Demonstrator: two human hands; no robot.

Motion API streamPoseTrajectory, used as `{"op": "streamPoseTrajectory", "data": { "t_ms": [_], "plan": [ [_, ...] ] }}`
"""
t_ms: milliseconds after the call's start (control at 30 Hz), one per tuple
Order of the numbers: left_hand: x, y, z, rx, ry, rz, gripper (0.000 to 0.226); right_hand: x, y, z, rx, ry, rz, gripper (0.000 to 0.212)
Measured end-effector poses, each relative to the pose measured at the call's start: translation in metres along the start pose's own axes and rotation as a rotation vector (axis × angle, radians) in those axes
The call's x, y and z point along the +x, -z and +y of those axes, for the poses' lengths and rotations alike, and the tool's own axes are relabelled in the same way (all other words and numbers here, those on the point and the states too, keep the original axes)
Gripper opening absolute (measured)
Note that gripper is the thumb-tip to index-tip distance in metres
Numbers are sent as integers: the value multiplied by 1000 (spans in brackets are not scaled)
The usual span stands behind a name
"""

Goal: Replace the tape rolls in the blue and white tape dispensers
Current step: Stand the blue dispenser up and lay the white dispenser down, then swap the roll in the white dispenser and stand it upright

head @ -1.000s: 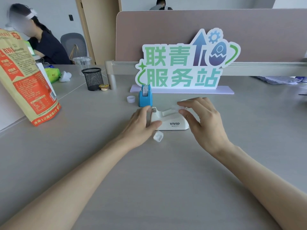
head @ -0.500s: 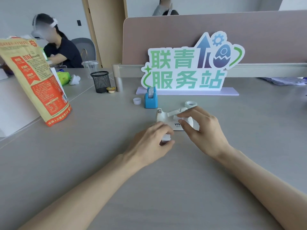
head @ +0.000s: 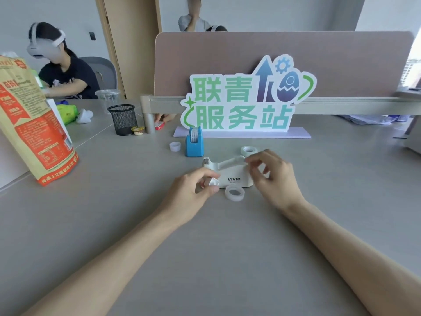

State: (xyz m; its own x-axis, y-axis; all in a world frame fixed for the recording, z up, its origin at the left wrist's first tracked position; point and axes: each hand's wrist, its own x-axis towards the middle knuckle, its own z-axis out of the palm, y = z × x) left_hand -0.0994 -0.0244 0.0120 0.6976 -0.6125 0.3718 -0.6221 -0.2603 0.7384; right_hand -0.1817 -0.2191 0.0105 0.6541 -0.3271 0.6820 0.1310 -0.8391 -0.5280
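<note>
Left hand (head: 193, 192) pinches a small white core (head: 213, 181) near the white dispenser (head: 230, 173) mid-table; right hand (head: 273, 179) fingers curl loosely, grasp unclear; blue dispenser (head: 194, 143) stands farther left

- One view only, from a camera worn on the person's head, so no second view shares the scene.
- It faces forward and down across the grey desk (head: 95, 224) toward the partition (head: 341, 65).
- It sits close: both forearms reach in from the bottom edge.
- The wide lens bends the edges.
</note>
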Motion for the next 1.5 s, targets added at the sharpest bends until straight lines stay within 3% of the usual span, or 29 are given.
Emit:
{"op": "streamPoseTrajectory", "data": {
  "t_ms": [133,333,500,733,900,1033,1267,1500],
  "plan": [
    [6,-2,0,-28,-5,-23,22,28,-10,36,-197,-188,-22,31],
    [6,-1,-1,-73,-6,-57,26,50,-30,53,-513,-369,-456,49],
    [2,0,0,-120,48,-68,17,44,-26,52,-480,-418,-351,36],
    [-1,-2,8,-89,-140,-35,17,19,-5,36,-429,-440,-317,29],
    [-3,-1,9,-135,-126,-25,15,-1,8,8,-79,-359,-87,27],
    [-3,1,10,-181,-71,5,15,-21,12,-30,128,-231,-35,18],
    [-7,2,16,-252,-50,104,19,-28,3,-61,595,-421,-106,30],
    [-9,2,19,-173,-188,182,15,-29,1,-68,781,-554,-183,30]
  ]
}}
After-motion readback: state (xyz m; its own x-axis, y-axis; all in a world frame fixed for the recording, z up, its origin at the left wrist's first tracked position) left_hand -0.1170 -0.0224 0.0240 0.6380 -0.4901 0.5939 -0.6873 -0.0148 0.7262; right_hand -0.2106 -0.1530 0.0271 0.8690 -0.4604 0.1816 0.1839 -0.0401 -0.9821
